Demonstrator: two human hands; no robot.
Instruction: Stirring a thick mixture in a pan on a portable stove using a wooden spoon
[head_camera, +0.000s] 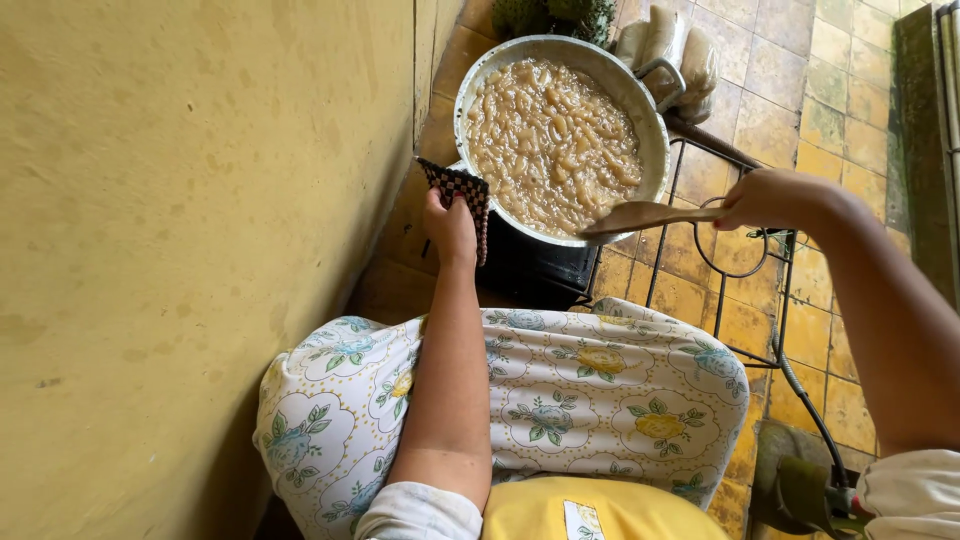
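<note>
Lap: a floral skirt (560, 390) in white, blue and yellow lies nearest the camera, with a yellow top just below it in view
Left arm: it runs up across the skirt, beside the yellow wall (190, 240)
Left hand (450, 225): closed around a checked cloth pad (462, 195), pressing it against the near left rim of the pan
Right hand (765, 198): fingers wrapped shut on the handle end of a wooden spoon (640, 216), to the right of the pan, well apart from the left hand
Spoon: its flat blade lies level, the tip touching the pan's near right rim
Pan (480, 75): a wide round metal pan standing on a dark burner, holding pale brown pieces in thick syrupy liquid (555, 140)
Stand: a black metal wire frame (730, 280) sits under the right hand, over yellow floor tiles (830, 130)
Hose: a dark hose (800, 395) runs down the right side
Far edge: green leaves lie beyond the pan
</note>
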